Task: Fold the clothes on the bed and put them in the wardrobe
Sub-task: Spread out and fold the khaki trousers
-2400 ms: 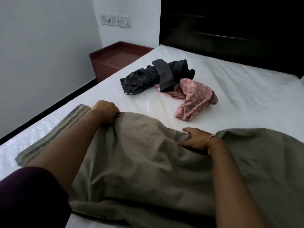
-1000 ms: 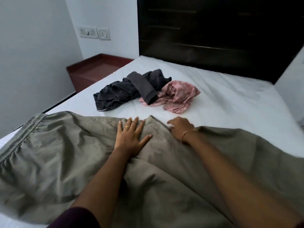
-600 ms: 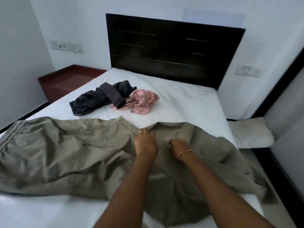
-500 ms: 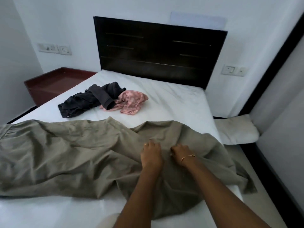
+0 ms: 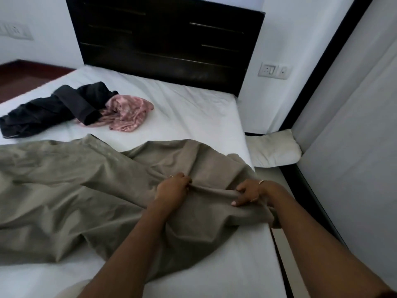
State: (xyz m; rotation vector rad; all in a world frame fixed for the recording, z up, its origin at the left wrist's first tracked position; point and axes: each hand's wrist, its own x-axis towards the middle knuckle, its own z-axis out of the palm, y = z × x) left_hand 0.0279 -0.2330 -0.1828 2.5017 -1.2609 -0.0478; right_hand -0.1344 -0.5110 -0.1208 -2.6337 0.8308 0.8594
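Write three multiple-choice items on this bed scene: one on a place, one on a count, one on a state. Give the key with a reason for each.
1. Where does the pink garment lie?
A. On the floor beside the bed
B. On the white bed sheet, touching the dark grey garment
C. Draped over the headboard

2. How many garments show on the bed?
A. Three
B. Five
C. One

3. What are the hands doing to the olive garment?
A. Both lie flat on it
B. Neither touches it
C. Both grip a raised fold of it

Key:
1 B: the pink cloth sits on the sheet with the dark grey one overlapping its left edge.
2 A: olive, dark grey and pink.
3 C: the left hand and right hand curl round a ridge of cloth stretched between them.
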